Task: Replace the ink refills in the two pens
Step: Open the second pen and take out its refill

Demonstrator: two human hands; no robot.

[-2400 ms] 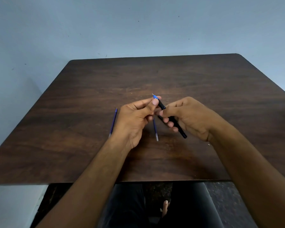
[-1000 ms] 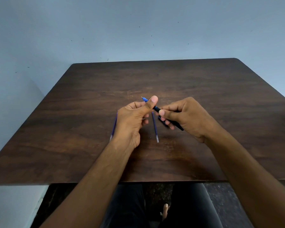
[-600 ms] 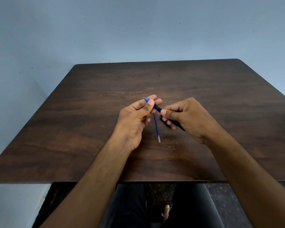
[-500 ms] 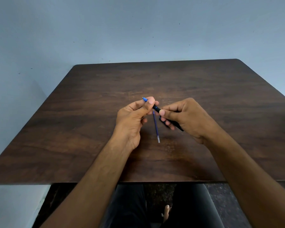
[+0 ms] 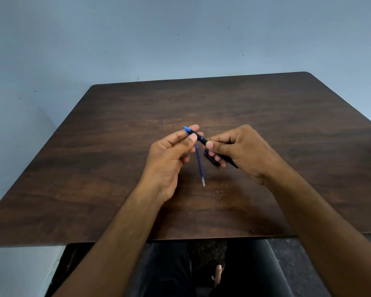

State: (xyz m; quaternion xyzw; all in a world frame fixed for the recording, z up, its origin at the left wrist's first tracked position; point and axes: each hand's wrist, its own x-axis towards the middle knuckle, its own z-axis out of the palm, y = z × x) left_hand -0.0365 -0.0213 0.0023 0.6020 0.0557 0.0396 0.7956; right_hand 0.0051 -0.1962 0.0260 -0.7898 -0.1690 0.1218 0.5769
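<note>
Hands meet over the table (image 5: 120,129): left hand (image 5: 169,155) pinches the blue tip of the pen (image 5: 198,137), right hand (image 5: 240,151) grips its barrel. Likely unscrewing the tip; next, draw the halves apart. Spare refill (image 5: 200,165) lies between the hands, nearer.

Dim, soft light; wide-angle edge distortion

We see both hands over the wooden table (image 5: 266,116) — left hand (image 5: 169,155) pinching the black pen (image 5: 198,137) near its blue tip, right hand (image 5: 240,151) gripping the barrel; a loose refill (image 5: 200,166) lies between them.
</note>
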